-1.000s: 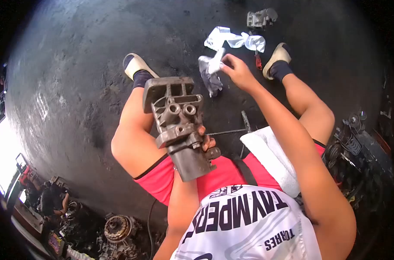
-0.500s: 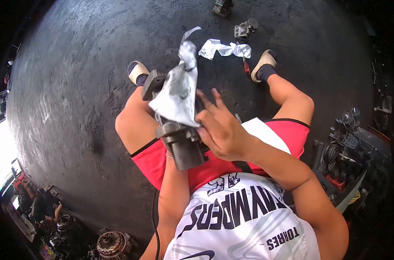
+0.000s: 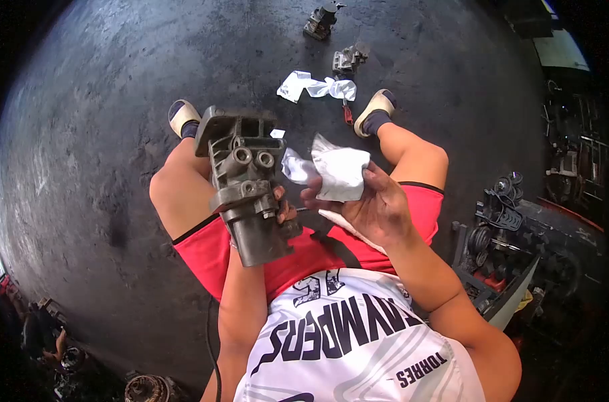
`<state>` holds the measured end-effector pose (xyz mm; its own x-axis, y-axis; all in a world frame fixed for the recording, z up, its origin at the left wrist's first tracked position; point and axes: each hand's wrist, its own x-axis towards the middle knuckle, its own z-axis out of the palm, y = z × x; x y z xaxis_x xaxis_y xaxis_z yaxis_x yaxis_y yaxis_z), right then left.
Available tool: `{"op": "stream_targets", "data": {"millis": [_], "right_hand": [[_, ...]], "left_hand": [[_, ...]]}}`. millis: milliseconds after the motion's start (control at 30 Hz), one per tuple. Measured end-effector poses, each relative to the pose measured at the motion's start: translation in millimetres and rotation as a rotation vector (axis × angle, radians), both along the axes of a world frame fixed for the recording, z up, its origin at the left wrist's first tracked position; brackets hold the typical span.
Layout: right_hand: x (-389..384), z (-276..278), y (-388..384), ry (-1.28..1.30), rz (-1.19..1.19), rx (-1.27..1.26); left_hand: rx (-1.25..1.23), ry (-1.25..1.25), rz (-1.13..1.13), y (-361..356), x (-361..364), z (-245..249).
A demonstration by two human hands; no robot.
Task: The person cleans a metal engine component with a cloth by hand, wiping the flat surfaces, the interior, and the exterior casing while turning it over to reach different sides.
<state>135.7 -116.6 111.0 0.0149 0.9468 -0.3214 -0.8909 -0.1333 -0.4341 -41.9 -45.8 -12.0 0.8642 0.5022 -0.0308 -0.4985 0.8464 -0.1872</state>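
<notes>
My left hand [image 3: 288, 206] is closed around a grey cast-metal valve body [image 3: 254, 201] from behind and below, its fingertips showing at the right side. Round ports face up on the part, with a flat flange at its far end and a smooth cylinder at the near end. My right hand [image 3: 388, 211], palm up, holds a crumpled white cloth [image 3: 345, 175] between thumb and fingers. The cloth is just right of the part and apart from it. Another white cloth [image 3: 351, 231] lies on my lap beneath the right hand.
On the dark floor ahead lie a knotted white cloth [image 3: 316, 87], a red-handled tool [image 3: 347, 114] and two metal parts [image 3: 348, 60] [image 3: 320, 23]. At the right stands a bin [image 3: 512, 295] of machine parts. More machinery [image 3: 147, 388] sits at the lower left.
The white cloth has come off the metal part and moved right in my right hand, which has turned palm up. The part's ports now show. The whole view has shifted somewhat.
</notes>
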Motion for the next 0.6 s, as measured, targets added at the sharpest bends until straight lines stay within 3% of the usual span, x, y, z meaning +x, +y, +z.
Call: {"op": "stream_targets", "data": {"millis": [67,133,233,300,367,433,467,533,567,600], "right_hand": [[2,5,-3,-0.067,0.013,0.028],[2,13,-8,-0.276,-0.042,-0.194],[35,25,-16,-1.523,0.493,-0.137],[45,18,-25,-1.430,0.318,-0.120],[46,16,-29,-1.178,0.172,-0.128],[53,25,-24,-1.178,0.406,-0.194],[57,33,-22,-1.093,0.293,-0.096],[61,30,-14,-0.626,-0.106,0.228],[63,40,-8,-0.557,-0.188,0.321],[60,33,-5,-0.593,-0.180,0.302]], "left_hand": [[-0.038,0.045,-0.015,-3,0,-4],[-0.027,0.059,-0.003,-1,5,9],[-0.003,0.142,0.029,-4,4,10],[-0.033,0.149,-0.003,-5,3,8],[-0.011,0.102,0.023,-5,5,9],[0.038,0.113,-0.040,-5,2,9],[-0.008,0.090,-0.042,-5,1,11],[-0.026,0.099,-0.004,-7,-1,8],[-0.019,0.112,-0.031,-8,-1,4],[-0.001,-0.047,-0.049,-6,0,-1]]}}
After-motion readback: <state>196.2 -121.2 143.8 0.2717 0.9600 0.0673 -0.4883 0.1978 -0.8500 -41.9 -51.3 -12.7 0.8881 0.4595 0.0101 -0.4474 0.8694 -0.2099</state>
